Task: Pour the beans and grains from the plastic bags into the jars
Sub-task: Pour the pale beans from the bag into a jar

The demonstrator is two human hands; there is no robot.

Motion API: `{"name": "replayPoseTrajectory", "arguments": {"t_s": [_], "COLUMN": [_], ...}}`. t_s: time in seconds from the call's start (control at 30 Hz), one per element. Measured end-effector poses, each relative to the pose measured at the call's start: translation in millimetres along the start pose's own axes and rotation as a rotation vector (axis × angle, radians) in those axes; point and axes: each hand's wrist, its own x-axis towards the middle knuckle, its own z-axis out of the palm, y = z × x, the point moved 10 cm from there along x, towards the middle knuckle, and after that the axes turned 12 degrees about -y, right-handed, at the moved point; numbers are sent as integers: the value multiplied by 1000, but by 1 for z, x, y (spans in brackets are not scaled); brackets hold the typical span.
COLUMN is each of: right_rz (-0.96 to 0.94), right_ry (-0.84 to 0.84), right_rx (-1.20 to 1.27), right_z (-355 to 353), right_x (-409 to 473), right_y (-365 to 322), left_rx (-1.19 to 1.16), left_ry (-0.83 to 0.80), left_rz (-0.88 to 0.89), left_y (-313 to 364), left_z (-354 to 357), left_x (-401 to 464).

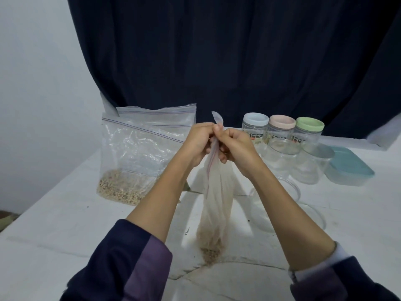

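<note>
Clear plastic bag [214, 205] with grains at its bottom, hung over the white table [65, 224], top pinched by the left hand [200, 144] and right hand [237, 146], three lidded jars [282, 135] behind, grain-filled bags [132, 153] stood left, blue box [349, 168] right.

Both hands, left hand [200, 144] and right hand [236, 146], pinch a hanging bag [217, 203] (grains at bottom) near three lidded jars [282, 135].

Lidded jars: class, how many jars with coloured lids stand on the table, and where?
3, in a row at the back right: white-lidded jar, pink-lidded jar in the middle, green-lidded jar rightmost. Others may be hidden behind the hands.
</note>
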Motion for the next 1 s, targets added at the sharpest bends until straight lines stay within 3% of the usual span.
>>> {"name": "replayPoseTrajectory", "arguments": {"t_s": [0.27, 0.47, 0.73, 0.83, 1.0], "right_rz": [123, 157, 142, 175, 210], "right_ry": [-65, -51, -23, 26, -93], "right_rx": [140, 67, 129, 63, -153], "right_z": [-1, -3, -2, -11, -8], "right_x": [-7, -8, -11, -13, -8], "right_y": [41, 32, 36, 36, 30], "left_rx": [-53, -140, 21, 47, 85], "left_ry": [-73, -23, -113, -103, -179], "left_rz": [-116, -142, -117, -141, -145], "left_y": [-40, -44, -41, -43, -41], "left_z": [3, -2, 0, -4, 2], "left_x": [-7, -9, -12, -13, -11]}}
